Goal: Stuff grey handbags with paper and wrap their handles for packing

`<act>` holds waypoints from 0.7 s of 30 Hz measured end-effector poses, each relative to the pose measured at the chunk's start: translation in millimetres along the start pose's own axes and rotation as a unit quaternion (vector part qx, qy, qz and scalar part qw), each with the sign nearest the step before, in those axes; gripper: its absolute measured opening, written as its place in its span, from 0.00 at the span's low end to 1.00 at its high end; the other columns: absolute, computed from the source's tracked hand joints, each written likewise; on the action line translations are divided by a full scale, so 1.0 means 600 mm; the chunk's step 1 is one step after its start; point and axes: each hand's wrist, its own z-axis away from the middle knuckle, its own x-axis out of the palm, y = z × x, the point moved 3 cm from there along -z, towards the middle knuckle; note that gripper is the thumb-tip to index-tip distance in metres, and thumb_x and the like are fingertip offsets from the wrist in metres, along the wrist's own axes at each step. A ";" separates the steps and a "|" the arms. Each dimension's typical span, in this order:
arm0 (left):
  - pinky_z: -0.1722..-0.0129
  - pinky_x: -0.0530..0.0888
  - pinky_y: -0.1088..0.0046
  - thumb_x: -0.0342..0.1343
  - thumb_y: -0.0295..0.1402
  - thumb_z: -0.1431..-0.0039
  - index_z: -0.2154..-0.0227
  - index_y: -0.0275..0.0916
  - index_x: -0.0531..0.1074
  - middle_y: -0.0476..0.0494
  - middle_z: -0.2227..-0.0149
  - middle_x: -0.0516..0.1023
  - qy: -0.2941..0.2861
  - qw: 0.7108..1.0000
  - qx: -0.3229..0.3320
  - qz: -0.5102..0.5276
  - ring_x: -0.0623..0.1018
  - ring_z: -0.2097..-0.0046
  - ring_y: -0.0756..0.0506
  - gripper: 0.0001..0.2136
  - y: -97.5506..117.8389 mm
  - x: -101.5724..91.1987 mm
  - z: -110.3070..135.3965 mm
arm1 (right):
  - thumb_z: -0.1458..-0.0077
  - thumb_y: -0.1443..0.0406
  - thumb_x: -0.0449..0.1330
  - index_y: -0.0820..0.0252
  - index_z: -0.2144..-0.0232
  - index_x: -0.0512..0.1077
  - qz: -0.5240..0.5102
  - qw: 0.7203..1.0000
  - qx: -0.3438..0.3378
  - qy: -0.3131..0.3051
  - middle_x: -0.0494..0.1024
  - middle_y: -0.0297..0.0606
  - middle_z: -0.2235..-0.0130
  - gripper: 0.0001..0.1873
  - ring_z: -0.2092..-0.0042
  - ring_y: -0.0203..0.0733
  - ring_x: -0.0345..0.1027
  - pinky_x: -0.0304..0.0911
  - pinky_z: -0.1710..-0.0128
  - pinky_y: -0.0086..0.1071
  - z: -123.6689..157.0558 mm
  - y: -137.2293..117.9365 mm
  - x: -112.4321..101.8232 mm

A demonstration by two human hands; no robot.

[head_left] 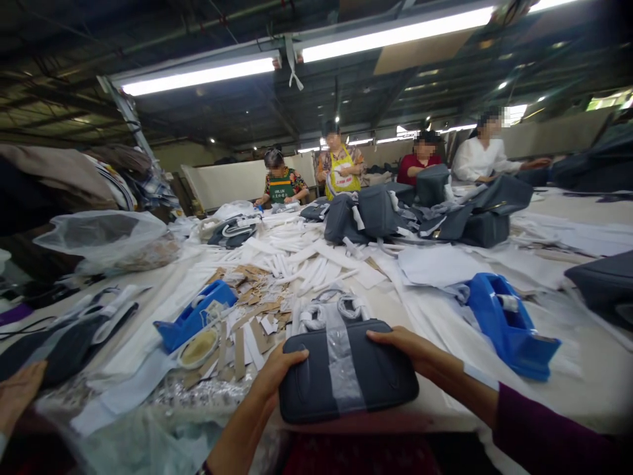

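Observation:
A dark blue-grey handbag (380, 382) lies at the table's front edge, a translucent white strip running over its middle. Its straps, bundled in white wrapping (314, 318), rest behind it. My left hand (279, 369) grips the bag's left end, thumb on top and the other fingers mostly hidden. At the upper right edge, my right hand (398, 344) is closed on the same bag, its thumb on top. Cardboard and paper strips (244, 336) are scattered beyond my left hand, beside a tape roll (198, 348).
Blue tape dispensers (198, 313) stand left and right (512, 323). White foam strips (301, 260) and several dark bags (378, 211) cover the table's middle. A co-worker's hand (22, 389) touches another dark bag (64, 343) at left. Several people (341, 168) work across the table.

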 end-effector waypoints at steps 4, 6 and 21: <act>0.67 0.77 0.69 0.65 0.28 0.61 0.63 0.35 0.71 0.44 0.69 0.80 0.001 1.000 -0.010 0.007 0.79 0.70 0.45 0.18 0.011 0.002 -0.003 | 0.57 0.58 0.69 0.68 0.68 0.76 -0.010 1.000 0.011 -0.015 0.80 0.44 0.70 0.18 0.74 0.39 0.71 0.65 0.74 0.28 -0.006 -0.006 -0.003; 0.66 0.76 0.70 0.65 0.28 0.61 0.62 0.35 0.71 0.44 0.68 0.80 0.003 1.000 -0.006 0.012 0.79 0.69 0.45 0.19 0.010 0.001 -0.006 | 0.56 0.58 0.68 0.68 0.68 0.76 -0.020 0.999 0.028 -0.023 0.80 0.45 0.71 0.17 0.74 0.39 0.72 0.66 0.73 0.29 -0.013 -0.002 -0.005; 0.53 0.76 0.55 0.71 0.38 0.67 0.44 0.45 0.60 0.41 0.57 0.79 0.131 0.988 -0.083 0.002 0.78 0.54 0.33 0.43 -0.041 -0.048 -0.038 | 0.57 0.52 0.65 0.57 0.51 0.73 0.018 0.999 0.010 0.038 0.79 0.43 0.55 0.31 0.53 0.53 0.73 0.67 0.52 0.38 -0.046 0.039 -0.035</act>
